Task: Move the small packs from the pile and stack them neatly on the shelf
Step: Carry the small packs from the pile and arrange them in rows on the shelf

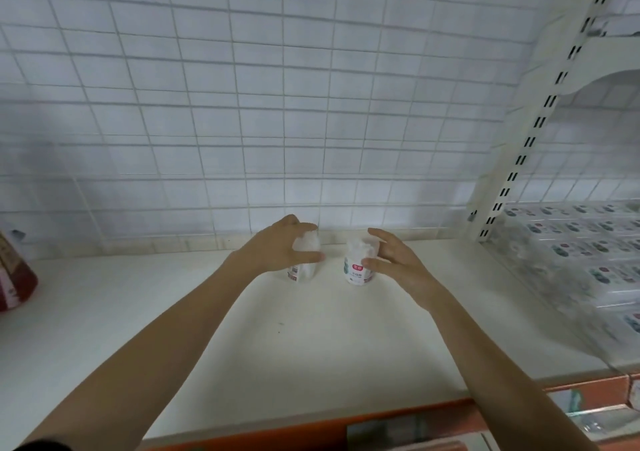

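Packs stand upright and apart at twelve o'clock, far back on the shelf: left hand grips one pack, right hand pinches the other pack. Stacking seems barely begun; the pile at three o'clock remains.

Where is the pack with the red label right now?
The pack with the red label stands upright near the shelf's back edge, under the right hand, beside the left hand's pack.

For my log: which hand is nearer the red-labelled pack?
Right. The right hand holds the red-labelled pack; the left hand grips another pack beside it.
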A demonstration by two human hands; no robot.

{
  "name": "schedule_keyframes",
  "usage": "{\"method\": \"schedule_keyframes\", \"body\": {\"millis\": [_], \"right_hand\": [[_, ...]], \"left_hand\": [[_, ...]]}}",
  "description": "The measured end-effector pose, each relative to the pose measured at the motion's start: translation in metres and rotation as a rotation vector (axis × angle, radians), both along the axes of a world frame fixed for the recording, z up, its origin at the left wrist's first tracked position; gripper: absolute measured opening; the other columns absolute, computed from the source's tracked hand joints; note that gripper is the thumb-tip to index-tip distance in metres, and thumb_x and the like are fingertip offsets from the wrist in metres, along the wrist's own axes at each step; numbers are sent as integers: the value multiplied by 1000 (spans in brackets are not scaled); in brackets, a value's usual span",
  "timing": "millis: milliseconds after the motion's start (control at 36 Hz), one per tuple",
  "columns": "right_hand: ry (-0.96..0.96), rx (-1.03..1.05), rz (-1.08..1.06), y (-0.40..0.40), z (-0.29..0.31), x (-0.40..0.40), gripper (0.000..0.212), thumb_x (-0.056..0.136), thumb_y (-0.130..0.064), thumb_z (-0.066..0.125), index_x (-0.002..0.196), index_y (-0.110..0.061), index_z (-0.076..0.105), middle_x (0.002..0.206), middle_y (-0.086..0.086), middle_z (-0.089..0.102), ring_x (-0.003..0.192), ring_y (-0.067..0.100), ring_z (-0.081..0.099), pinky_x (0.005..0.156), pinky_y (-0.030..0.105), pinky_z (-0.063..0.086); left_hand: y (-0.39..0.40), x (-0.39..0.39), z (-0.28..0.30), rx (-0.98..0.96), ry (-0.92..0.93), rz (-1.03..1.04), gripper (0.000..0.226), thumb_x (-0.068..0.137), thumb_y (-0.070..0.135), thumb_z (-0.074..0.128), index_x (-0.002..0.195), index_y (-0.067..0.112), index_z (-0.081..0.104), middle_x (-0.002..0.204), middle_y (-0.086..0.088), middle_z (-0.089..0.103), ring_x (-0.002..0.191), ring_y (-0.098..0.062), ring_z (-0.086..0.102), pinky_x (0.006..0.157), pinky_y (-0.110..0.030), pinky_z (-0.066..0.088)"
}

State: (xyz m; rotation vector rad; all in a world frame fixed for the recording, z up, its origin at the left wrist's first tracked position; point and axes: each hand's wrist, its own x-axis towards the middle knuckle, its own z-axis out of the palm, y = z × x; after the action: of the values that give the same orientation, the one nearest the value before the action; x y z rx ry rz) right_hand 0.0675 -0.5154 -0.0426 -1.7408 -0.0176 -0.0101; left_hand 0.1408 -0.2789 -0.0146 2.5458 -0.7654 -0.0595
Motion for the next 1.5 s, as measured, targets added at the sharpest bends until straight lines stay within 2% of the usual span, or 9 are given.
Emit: {"method": "schedule_keyframes", "body": {"millis": [111,222,361,500,639,750,889,1222,1500], "right_hand": [[-11,-48,-91,8,-4,2,65,77,-24,73,132,-26,39,131,-4,48,121,14,47,99,33,42],[-27,-26,-164,18,-6,4,61,76,-19,75,126,-22,40,122,1,51,109,19,54,79,24,49],[-27,83,-194,21,-8,9,51,79,-10,72,122,-14,44,120,6,57,105,20,59,78,28,52],[7,70,-98,19,-3,5,74,63,-30,76,129,-15,46,117,2,62,111,20,59,97,38,46],[15,52,-76,20,-2,4,51,87,-13,62,131,-25,41,125,3,55,114,19,54,102,36,41],[9,46,-97,20,-2,3,45,90,-13,58,130,-25,42,124,4,55,111,19,55,93,34,47],[6,25,-108,23,-1,3,41,88,-16,61,124,-25,44,121,0,57,104,10,58,69,18,49],[1,42,-171,34,-4,-2,65,71,-32,72,129,-21,46,120,-1,61,109,16,60,92,40,50],[-17,76,-363,26,5,-28,33,83,-22,67,113,-16,54,106,7,64,96,19,62,85,35,51]], "left_hand": [[8,-8,-2,-153,182,36,76,77,71,39,143,35,28,131,6,39,112,-13,47,103,-33,32],[24,-5,-11,-496,398,102,46,94,43,41,139,35,34,127,5,47,102,-9,50,90,-25,33],[33,-9,-18,-581,561,12,80,68,35,54,143,26,30,137,14,39,127,-7,38,102,-25,31],[31,-8,-25,-575,484,-45,41,91,8,53,130,20,50,121,-2,60,117,-14,54,96,-25,41],[30,-8,-31,-559,375,-7,63,75,35,71,132,24,46,115,1,55,107,-14,54,88,-18,42],[26,-8,-31,-578,473,-69,80,63,52,66,136,29,42,131,11,51,120,-3,48,98,-25,39],[17,-9,-33,-663,413,-44,69,56,45,74,119,27,53,115,5,60,109,-9,56,90,-29,48],[26,-12,-33,-761,516,-63,50,78,32,67,125,22,53,122,8,61,115,-5,55,88,-17,43],[-2,-14,-34,-799,440,46,17,81,27,69,94,26,57,96,9,64,87,-5,62,64,-12,44]]}}
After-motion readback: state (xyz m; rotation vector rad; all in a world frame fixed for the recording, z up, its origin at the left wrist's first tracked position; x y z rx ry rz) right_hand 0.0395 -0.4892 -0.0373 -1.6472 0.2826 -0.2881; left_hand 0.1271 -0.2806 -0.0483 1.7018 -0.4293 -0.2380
